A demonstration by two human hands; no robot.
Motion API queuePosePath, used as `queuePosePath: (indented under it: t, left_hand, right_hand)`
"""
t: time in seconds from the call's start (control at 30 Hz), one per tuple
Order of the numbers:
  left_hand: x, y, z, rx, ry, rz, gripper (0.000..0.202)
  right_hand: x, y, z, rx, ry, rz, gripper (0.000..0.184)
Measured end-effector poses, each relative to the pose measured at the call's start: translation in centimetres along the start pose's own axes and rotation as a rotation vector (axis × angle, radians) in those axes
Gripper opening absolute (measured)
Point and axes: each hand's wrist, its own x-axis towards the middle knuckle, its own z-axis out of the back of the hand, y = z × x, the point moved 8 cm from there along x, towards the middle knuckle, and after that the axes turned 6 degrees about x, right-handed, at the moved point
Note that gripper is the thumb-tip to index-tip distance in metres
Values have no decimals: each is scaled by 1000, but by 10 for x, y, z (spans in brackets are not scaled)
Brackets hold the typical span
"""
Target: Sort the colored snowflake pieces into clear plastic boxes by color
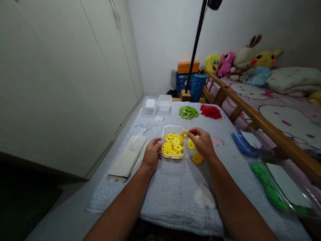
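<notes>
Our left hand (pixel 151 152) sat half-curled against the left wall of the clear tub (pixel 172 127), thumb and fingers gripping its side; the tub rested mid-blanket (pixel 175 190), filled with yellow flower pieces (pixel 173 147); our right hand (pixel 203 144) pinched one yellow piece (pixel 185 135) between thumb and forefinger, other fingers loosely bent; that piece hung just over the tub's right rim; loose yellow pieces (pixel 197 157) lay on the blanket beside that hand; a green pile (pixel 188 112) and a red pile (pixel 211 111) lay further back, well apart from both hands; a clear lid (pixel 140 139) lay left of the tub.
</notes>
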Motion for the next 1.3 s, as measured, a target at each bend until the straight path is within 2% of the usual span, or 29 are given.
queuePosePath:
  t: [0.17,0.27,0.4,0.53,0.63,0.77,0.87,1.1,1.3]
  left_hand:
    - [-1,-1,0,5,-3,4,44]
    - [-1,-1,0,-3,-3,2,44]
    - [0,0,0,-9,-3,3,46]
    - [1,2,0,-12,0,4,45]
    - [1,3,1,-23,3,2,45]
    - [2,3,1,-15,-4,0,44]
    - [1,2,1,-8,-6,4,43]
    - [2,3,1,-17,3,-1,43]
    - [1,1,1,-14,-3,-7,44]
  right_hand:
    - [11,9,-29,-193,60,90,10]
    - [16,6,-35,-313,34,82,12]
    - [21,-3,-16,-402,-57,76,16]
    - [21,-22,11,-490,-50,9,17]
    - [14,-39,18,-623,38,-52,20]
    - [-3,-54,4,-746,237,-34,28]
    - [-12,-57,-6,-791,318,-13,28]
    - [-9,-54,-2,-702,276,-31,15]
    - [-1,-42,10,-346,209,5,13]
